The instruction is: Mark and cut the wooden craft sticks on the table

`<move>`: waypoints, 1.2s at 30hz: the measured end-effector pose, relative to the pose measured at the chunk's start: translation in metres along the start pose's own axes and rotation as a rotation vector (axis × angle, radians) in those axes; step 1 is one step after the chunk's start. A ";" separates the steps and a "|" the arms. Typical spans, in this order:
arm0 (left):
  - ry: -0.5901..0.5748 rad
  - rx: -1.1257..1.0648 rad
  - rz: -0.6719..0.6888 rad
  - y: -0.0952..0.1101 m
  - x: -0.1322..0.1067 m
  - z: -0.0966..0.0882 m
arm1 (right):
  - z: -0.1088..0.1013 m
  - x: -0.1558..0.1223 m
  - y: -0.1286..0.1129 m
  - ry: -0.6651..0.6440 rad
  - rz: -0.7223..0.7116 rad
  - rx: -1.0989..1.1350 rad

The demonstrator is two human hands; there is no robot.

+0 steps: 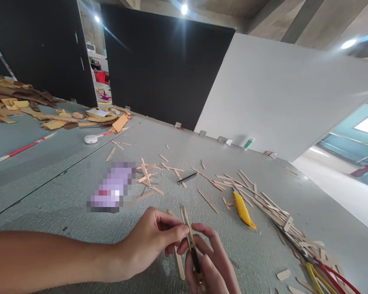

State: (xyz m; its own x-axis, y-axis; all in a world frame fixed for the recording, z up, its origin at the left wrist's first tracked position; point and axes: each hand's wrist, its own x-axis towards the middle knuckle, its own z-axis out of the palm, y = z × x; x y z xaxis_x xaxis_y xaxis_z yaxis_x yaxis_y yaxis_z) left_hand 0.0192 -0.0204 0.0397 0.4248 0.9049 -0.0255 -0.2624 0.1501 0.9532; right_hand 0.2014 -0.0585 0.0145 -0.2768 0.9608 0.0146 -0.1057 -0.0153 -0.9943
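Note:
My left hand (151, 241) pinches a thin wooden stick (186, 222) between thumb and fingers, just above the grey table (64, 196). My right hand (210, 261) is closed around a narrow tool with a dark blade and yellowish handle (196, 261), its tip lying against the same stick. Another flat stick (179, 263) lies on the table under my hands. Both hands meet at the bottom middle of the view.
A yellow utility knife (243, 210) lies to the right, among several scattered wooden sticks (263, 200). A black pen (187, 178) rests further back. Red and yellow pliers handles (322, 273) are at lower right. Cardboard scraps (24, 104) pile up at far left. A white round object (91, 139) sits nearby.

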 end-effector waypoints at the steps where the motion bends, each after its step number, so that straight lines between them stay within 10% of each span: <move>1: 0.006 -0.012 -0.010 0.003 0.000 0.001 | 0.000 0.001 0.000 -0.022 -0.089 -0.035; 5: 0.013 -0.085 -0.036 0.013 -0.003 0.006 | 0.000 0.006 -0.005 -0.128 -0.441 -0.184; 9: -0.065 0.021 -0.056 0.009 -0.010 0.009 | -0.009 0.012 -0.030 0.019 -0.483 -0.296; 15: -0.143 1.112 0.313 -0.001 -0.035 -0.007 | -0.031 0.027 -0.049 0.221 -0.280 -0.337; 19: -0.322 1.464 0.406 -0.004 -0.041 -0.015 | -0.036 0.031 -0.026 0.254 -0.125 -0.408; 36: -0.440 1.458 0.384 -0.011 -0.030 -0.014 | -0.033 0.027 -0.006 -0.014 -0.077 -0.625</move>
State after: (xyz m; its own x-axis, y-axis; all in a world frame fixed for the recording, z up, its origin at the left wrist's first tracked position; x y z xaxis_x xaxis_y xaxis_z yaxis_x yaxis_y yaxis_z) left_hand -0.0025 -0.0441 0.0256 0.8095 0.5757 0.1157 0.5101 -0.7870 0.3471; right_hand 0.2258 -0.0234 0.0173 -0.3037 0.9489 0.0855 0.4510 0.2223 -0.8644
